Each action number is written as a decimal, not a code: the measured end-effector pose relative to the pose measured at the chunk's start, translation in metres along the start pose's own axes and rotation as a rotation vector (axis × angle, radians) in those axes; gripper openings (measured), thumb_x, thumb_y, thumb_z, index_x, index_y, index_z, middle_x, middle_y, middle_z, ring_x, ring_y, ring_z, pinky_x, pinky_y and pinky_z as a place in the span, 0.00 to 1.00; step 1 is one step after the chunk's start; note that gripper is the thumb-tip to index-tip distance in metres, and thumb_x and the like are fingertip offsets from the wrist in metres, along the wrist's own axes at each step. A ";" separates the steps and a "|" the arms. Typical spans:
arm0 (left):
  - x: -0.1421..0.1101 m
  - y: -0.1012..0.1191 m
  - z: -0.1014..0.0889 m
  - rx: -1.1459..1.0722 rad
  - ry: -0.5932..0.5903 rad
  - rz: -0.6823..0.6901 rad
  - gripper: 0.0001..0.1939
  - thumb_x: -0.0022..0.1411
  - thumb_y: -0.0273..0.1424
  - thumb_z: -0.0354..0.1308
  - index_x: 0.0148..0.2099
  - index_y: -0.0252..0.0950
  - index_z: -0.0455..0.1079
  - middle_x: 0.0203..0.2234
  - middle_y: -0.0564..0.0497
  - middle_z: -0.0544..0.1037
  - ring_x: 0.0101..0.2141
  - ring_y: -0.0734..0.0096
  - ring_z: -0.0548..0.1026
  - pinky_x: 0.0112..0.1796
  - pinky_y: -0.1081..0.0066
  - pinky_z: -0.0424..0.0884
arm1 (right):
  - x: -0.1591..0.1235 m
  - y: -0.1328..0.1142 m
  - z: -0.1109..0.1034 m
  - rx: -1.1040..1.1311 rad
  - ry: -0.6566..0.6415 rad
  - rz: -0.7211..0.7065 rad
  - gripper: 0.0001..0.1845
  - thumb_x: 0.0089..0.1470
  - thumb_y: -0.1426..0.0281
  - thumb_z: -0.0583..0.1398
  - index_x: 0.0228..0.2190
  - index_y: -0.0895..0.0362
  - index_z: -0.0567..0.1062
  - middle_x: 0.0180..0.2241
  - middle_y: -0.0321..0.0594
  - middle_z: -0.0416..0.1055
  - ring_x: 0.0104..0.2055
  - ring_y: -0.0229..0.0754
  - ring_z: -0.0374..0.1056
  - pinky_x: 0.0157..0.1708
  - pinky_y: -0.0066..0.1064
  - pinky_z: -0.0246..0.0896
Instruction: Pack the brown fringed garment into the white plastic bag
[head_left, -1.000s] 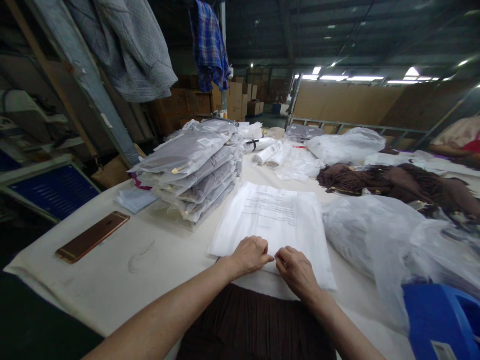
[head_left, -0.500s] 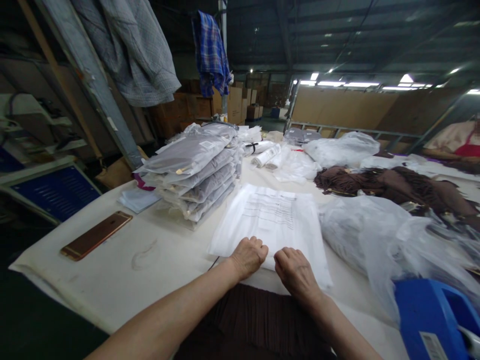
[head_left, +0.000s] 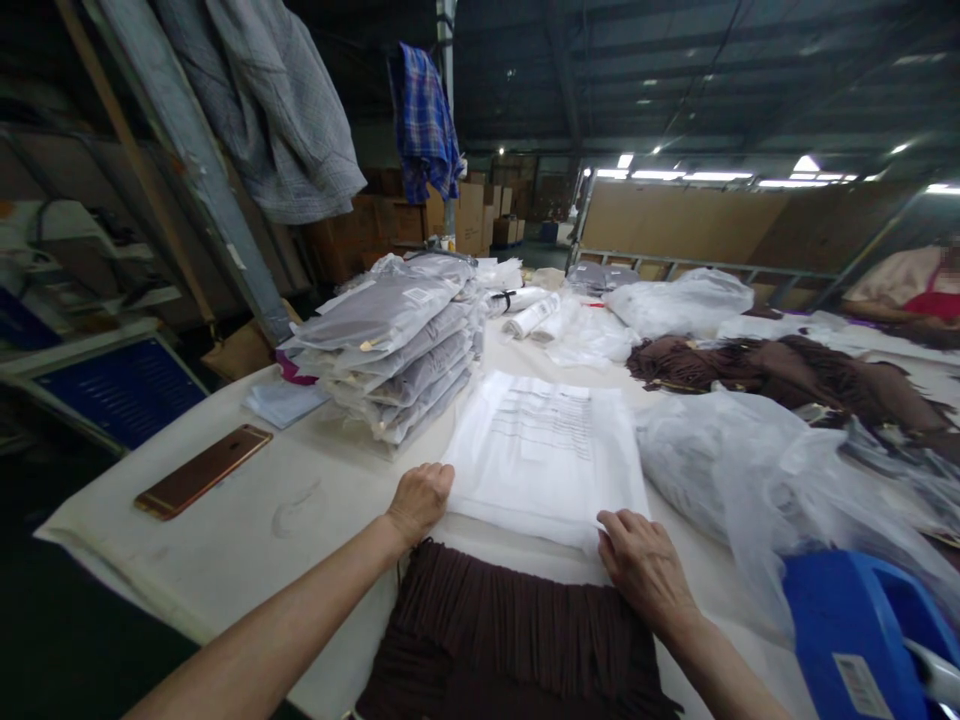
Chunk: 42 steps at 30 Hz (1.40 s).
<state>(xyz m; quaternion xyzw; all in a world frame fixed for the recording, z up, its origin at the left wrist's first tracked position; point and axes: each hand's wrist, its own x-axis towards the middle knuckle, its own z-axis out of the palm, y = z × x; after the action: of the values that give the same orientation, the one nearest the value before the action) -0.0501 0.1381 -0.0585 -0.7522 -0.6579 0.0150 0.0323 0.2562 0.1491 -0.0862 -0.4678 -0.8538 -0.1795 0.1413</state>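
A flat clear plastic bag [head_left: 544, 460] with printed text lies on the white table [head_left: 247, 520] in front of me. My left hand [head_left: 418, 500] grips its near left corner with curled fingers. My right hand [head_left: 645, 565] holds its near right corner, fingers bent over the edge. Just below the bag's mouth lies a folded dark brown fringed garment [head_left: 510, 640], between my forearms.
A stack of bagged grey garments [head_left: 390, 350] stands left of the bag. A rose-gold phone [head_left: 202, 484] lies at the table's left. Loose plastic bags [head_left: 757, 470], brown garments [head_left: 787, 375], paper rolls [head_left: 531, 315] and a blue crate [head_left: 862, 640] fill the right side. A person sits far right.
My hands have moved apart from the middle of the bag's near edge to its two corners. More of the brown garment shows below the bag.
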 end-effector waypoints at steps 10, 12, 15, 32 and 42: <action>-0.012 -0.018 0.003 -0.046 0.071 -0.163 0.14 0.63 0.24 0.39 0.36 0.33 0.67 0.31 0.44 0.76 0.36 0.63 0.73 0.35 0.70 0.64 | -0.011 0.028 0.011 -0.119 -0.102 0.199 0.09 0.50 0.76 0.53 0.21 0.56 0.66 0.21 0.40 0.67 0.25 0.43 0.64 0.29 0.32 0.47; -0.014 -0.022 0.004 -0.053 0.071 -0.194 0.14 0.64 0.26 0.39 0.36 0.33 0.67 0.31 0.44 0.76 0.36 0.63 0.73 0.34 0.70 0.64 | -0.014 0.032 0.011 -0.115 -0.101 0.217 0.09 0.51 0.75 0.53 0.21 0.55 0.65 0.21 0.39 0.66 0.25 0.41 0.63 0.28 0.31 0.48; -0.017 -0.022 0.007 -0.064 0.065 -0.227 0.15 0.64 0.27 0.40 0.35 0.34 0.67 0.30 0.45 0.76 0.35 0.63 0.74 0.32 0.71 0.64 | -0.015 0.030 0.008 -0.105 -0.078 0.255 0.10 0.52 0.75 0.51 0.21 0.54 0.63 0.22 0.39 0.65 0.27 0.41 0.63 0.29 0.30 0.48; -0.017 -0.012 0.001 -0.076 0.048 -0.237 0.14 0.65 0.30 0.41 0.36 0.34 0.68 0.31 0.44 0.77 0.35 0.63 0.74 0.34 0.70 0.65 | 0.008 -0.016 -0.014 0.116 0.206 0.277 0.14 0.52 0.72 0.50 0.40 0.62 0.68 0.41 0.52 0.68 0.38 0.48 0.65 0.36 0.36 0.55; -0.018 0.016 -0.013 -0.030 0.069 -0.094 0.16 0.66 0.31 0.41 0.35 0.31 0.68 0.29 0.41 0.75 0.35 0.59 0.73 0.35 0.66 0.66 | 0.080 -0.140 -0.022 0.315 0.122 0.039 0.04 0.52 0.69 0.55 0.30 0.56 0.69 0.31 0.39 0.69 0.36 0.42 0.60 0.39 0.35 0.47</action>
<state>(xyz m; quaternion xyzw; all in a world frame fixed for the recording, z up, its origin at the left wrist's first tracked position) -0.0355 0.1179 -0.0475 -0.7209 -0.6913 -0.0226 0.0443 0.0972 0.1295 -0.0587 -0.4445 -0.8521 -0.0690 0.2677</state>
